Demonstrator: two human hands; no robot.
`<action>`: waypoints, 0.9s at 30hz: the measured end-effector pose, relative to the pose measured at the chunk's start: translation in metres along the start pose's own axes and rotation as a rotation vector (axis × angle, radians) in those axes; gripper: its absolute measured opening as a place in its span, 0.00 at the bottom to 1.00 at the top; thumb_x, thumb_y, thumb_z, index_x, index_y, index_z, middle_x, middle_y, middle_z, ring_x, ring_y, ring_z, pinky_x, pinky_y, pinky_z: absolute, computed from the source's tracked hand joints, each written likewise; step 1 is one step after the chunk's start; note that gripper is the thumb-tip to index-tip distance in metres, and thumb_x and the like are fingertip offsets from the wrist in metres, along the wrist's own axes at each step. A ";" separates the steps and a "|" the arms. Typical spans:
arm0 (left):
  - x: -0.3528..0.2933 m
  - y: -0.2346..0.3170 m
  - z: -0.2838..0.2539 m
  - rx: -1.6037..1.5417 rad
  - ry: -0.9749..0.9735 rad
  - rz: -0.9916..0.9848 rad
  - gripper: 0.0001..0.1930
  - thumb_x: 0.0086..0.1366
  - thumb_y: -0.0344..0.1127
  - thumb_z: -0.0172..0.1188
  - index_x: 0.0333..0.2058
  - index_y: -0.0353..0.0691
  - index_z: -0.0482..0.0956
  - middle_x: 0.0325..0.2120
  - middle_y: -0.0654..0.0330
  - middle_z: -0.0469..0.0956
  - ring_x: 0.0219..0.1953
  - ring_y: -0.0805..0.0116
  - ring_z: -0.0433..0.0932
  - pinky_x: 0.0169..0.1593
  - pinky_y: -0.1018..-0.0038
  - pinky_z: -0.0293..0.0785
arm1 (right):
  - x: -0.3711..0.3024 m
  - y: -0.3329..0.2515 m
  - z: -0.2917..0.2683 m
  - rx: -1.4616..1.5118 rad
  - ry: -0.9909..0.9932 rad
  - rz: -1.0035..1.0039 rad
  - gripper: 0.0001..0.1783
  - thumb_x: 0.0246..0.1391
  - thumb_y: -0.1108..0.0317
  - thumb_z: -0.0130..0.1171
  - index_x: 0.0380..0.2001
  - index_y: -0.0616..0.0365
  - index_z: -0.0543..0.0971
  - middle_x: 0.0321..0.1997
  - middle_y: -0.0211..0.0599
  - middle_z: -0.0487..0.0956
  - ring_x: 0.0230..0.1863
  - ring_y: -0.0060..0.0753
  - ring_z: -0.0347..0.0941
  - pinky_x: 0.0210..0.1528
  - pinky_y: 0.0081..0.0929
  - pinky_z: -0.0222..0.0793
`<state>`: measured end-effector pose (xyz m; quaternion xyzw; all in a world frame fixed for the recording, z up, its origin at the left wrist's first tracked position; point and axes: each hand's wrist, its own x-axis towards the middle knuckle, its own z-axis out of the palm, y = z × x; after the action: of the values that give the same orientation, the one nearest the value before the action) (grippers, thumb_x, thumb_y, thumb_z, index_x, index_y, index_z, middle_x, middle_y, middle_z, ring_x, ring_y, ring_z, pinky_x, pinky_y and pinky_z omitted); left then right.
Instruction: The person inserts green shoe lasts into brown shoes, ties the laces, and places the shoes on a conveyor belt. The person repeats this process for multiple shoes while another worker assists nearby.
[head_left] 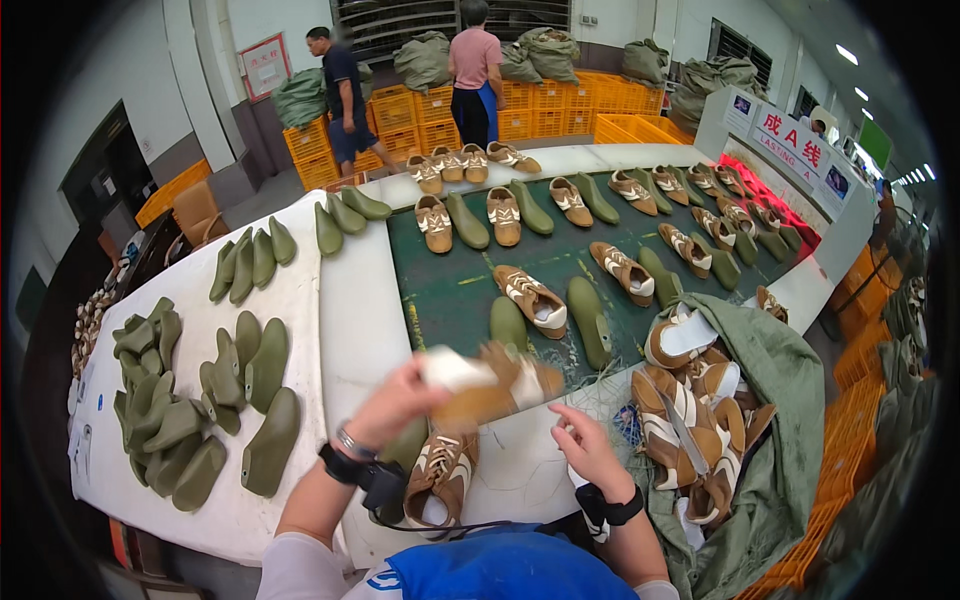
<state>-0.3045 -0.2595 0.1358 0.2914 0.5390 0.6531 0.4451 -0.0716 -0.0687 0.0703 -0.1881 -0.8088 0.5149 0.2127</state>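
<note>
My left hand (393, 402) grips a brown and white sneaker (500, 388), smeared by motion, above the near edge of the table. To its right, my right hand (588, 446) is open, fingers apart and holding nothing. Below the held shoe, a laced brown sneaker (440, 475) stands close to my body, with a green shoe last (402, 455) beside it. Just beyond my hands, another sneaker (533, 298) and a green last (589, 320) lie on the dark green belt (450, 300). Beside my right hand, a green woven sack (790, 400) gapes around a heap of sneakers (690, 430).
Green lasts (160, 400) are piled on the white-covered table (215, 510) at left. Sneakers and lasts stand in rows along the belt toward a white machine (760, 150). Orange crates (410, 120) line the back, where two people stand and walk. More orange crates (850, 440) flank the right.
</note>
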 end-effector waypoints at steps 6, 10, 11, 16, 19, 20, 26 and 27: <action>0.107 -0.011 -0.092 0.513 0.572 0.261 0.14 0.57 0.39 0.63 0.37 0.37 0.72 0.32 0.56 0.76 0.42 0.64 0.74 0.43 0.65 0.73 | -0.025 0.031 -0.003 -0.244 -0.094 0.027 0.11 0.51 0.71 0.56 0.39 0.57 0.79 0.29 0.43 0.77 0.28 0.45 0.74 0.32 0.34 0.70; 0.184 -0.075 -0.132 1.204 0.547 0.315 0.16 0.45 0.36 0.69 0.28 0.34 0.74 0.29 0.45 0.75 0.41 0.45 0.70 0.44 0.60 0.68 | -0.035 0.039 -0.006 -0.273 -0.036 -0.006 0.11 0.51 0.72 0.55 0.38 0.57 0.79 0.30 0.44 0.78 0.30 0.48 0.74 0.34 0.36 0.70; 0.196 -0.095 -0.136 1.226 0.544 0.384 0.17 0.43 0.35 0.70 0.30 0.34 0.75 0.30 0.46 0.76 0.42 0.46 0.70 0.48 0.59 0.67 | -0.037 0.039 -0.008 -0.275 -0.006 -0.022 0.11 0.50 0.72 0.55 0.38 0.57 0.79 0.30 0.44 0.78 0.31 0.49 0.75 0.35 0.36 0.71; 0.253 -0.142 -0.125 1.178 0.408 0.134 0.21 0.46 0.39 0.69 0.37 0.34 0.77 0.35 0.45 0.77 0.40 0.47 0.76 0.46 0.61 0.72 | -0.037 0.043 -0.023 -0.322 0.035 0.138 0.11 0.49 0.72 0.55 0.38 0.57 0.79 0.31 0.43 0.78 0.32 0.47 0.75 0.34 0.34 0.71; 0.252 -0.120 -0.100 1.064 0.291 0.047 0.21 0.49 0.42 0.68 0.38 0.35 0.76 0.36 0.46 0.79 0.40 0.50 0.78 0.45 0.63 0.74 | -0.022 0.043 -0.036 -0.342 0.065 0.130 0.13 0.48 0.74 0.57 0.40 0.59 0.78 0.34 0.45 0.77 0.29 0.43 0.75 0.31 0.31 0.71; 0.243 -0.102 -0.093 1.063 0.193 0.037 0.22 0.49 0.42 0.68 0.39 0.35 0.76 0.36 0.47 0.79 0.39 0.50 0.78 0.44 0.64 0.74 | -0.011 0.043 -0.041 -0.342 0.082 0.099 0.14 0.48 0.74 0.57 0.41 0.60 0.77 0.36 0.45 0.77 0.29 0.41 0.75 0.30 0.30 0.70; 0.103 0.036 -0.054 1.056 -0.523 0.237 0.21 0.51 0.35 0.68 0.43 0.37 0.75 0.43 0.54 0.76 0.50 0.55 0.73 0.54 0.66 0.67 | 0.073 0.035 -0.031 -0.012 0.143 0.034 0.39 0.46 0.72 0.64 0.62 0.59 0.59 0.63 0.53 0.59 0.37 0.34 0.77 0.36 0.23 0.74; 0.077 0.055 -0.048 1.071 -0.611 0.229 0.20 0.51 0.33 0.68 0.43 0.38 0.76 0.42 0.55 0.77 0.50 0.53 0.73 0.59 0.64 0.63 | 0.084 0.035 -0.027 0.035 0.111 0.056 0.46 0.46 0.70 0.66 0.66 0.57 0.53 0.67 0.54 0.53 0.40 0.34 0.77 0.39 0.23 0.75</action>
<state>-0.3942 -0.2131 0.1687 0.7036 0.6051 0.2230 0.2985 -0.1250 0.0094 0.0613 -0.2352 -0.7812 0.5234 0.2461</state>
